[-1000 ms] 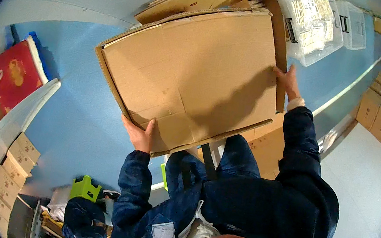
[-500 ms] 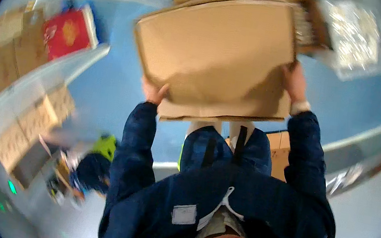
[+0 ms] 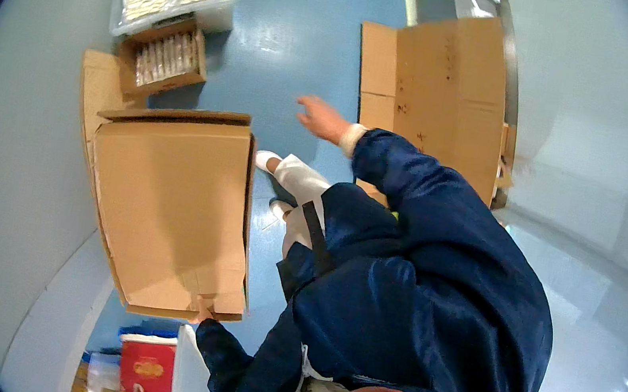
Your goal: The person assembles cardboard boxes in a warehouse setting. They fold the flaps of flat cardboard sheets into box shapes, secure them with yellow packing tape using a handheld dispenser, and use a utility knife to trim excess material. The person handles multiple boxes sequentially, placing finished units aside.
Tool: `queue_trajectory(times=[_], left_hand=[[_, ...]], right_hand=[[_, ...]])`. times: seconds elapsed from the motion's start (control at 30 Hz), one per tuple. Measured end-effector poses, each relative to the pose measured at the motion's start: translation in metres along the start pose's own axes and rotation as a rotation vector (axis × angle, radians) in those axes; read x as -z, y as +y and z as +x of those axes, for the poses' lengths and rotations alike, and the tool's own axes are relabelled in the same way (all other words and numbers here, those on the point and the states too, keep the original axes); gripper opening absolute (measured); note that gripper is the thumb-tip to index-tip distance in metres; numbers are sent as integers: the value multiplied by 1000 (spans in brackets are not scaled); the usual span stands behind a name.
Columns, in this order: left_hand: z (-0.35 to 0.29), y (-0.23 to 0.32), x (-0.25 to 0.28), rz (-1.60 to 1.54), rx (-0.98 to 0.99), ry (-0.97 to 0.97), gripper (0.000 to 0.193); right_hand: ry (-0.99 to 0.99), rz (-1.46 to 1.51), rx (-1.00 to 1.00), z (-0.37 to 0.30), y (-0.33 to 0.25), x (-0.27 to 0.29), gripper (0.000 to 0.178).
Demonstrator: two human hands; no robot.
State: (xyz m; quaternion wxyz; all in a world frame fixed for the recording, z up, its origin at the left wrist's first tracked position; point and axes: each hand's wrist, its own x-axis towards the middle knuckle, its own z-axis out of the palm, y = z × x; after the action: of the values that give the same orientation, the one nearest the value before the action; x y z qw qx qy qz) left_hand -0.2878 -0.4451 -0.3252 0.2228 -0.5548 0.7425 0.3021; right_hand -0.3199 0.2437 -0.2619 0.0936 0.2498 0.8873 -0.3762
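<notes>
A large flattened cardboard box [image 3: 168,208] is to my left, its broad brown face turned up. My left hand [image 3: 203,307] grips its edge at the near right corner, thumb over the top face and the other fingers hidden. Off the cardboard, my right hand [image 3: 321,119] reaches out over the blue floor with nothing in it, fingers loosely apart. Beyond the hand, on the right, stands another folded brown cardboard box [image 3: 452,95] against a pale partition.
Past the flattened box sit an open carton [image 3: 165,59] of packed items and a clear plastic bin [image 3: 223,15] holding bagged pale pieces. A red box [image 3: 147,369] lies at the lower left. A pale wall [image 3: 10,129] runs along the left.
My right hand has let go of the cardboard box and swung out to the right. My body has turned right, while my left hand still holds the box, now at my left.
</notes>
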Motion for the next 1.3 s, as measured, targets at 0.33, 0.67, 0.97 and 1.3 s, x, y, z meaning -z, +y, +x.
queue_trajectory(times=[0.33, 0.67, 0.97, 1.3], left_hand=[[-50, 4, -2, 293, -115, -275, 108], [-102, 4, -53, 553, -203, -371, 92], [-136, 7, -129, 654, -321, -395, 81], [-86, -68, -83, 368, -191, -234, 76]], right_hand=[[28, -306, -555, -435, 285, -61, 23], [-55, 59, -1025, -720, 256, -256, 22], [-3, 139, -1266, -832, 268, -258, 25], [-402, -627, -1125, -996, 571, -229, 39]])
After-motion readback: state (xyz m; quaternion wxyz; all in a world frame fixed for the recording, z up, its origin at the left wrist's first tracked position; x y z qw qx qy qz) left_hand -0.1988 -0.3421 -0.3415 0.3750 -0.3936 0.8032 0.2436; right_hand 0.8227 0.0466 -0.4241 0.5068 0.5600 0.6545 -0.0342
